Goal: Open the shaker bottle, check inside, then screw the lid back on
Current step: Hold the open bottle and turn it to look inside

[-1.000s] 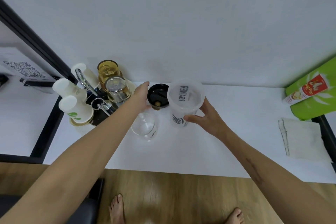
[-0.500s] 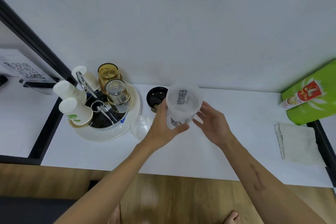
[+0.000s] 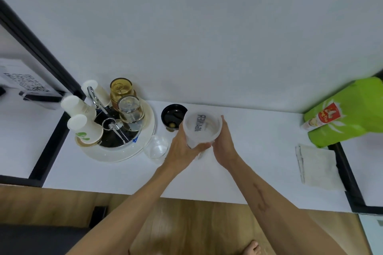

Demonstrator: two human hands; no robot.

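Observation:
The translucent white shaker bottle (image 3: pixel 202 129) has no lid on and its open mouth faces me; black mirrored lettering shows through its wall. My left hand (image 3: pixel 182 147) wraps its left side and base. My right hand (image 3: pixel 223 143) presses against its right side. The bottle is held just above the white table (image 3: pixel 259 172). Its black lid (image 3: pixel 173 115) lies upside down on the table behind and to the left of the bottle, with a small yellowish bit inside it.
A round white tray (image 3: pixel 116 151) at the left carries paper cups (image 3: pixel 85 128), an amber glass (image 3: pixel 121 89), a clear glass (image 3: pixel 129 109) and tongs. A small clear glass (image 3: pixel 156 147) stands beside my left wrist. A folded cloth (image 3: pixel 317 163) and green bag (image 3: pixel 348 112) lie right.
My left hand left the lid on the table and came onto the bottle. Both hands now hold it, and its open mouth has tipped more toward me.

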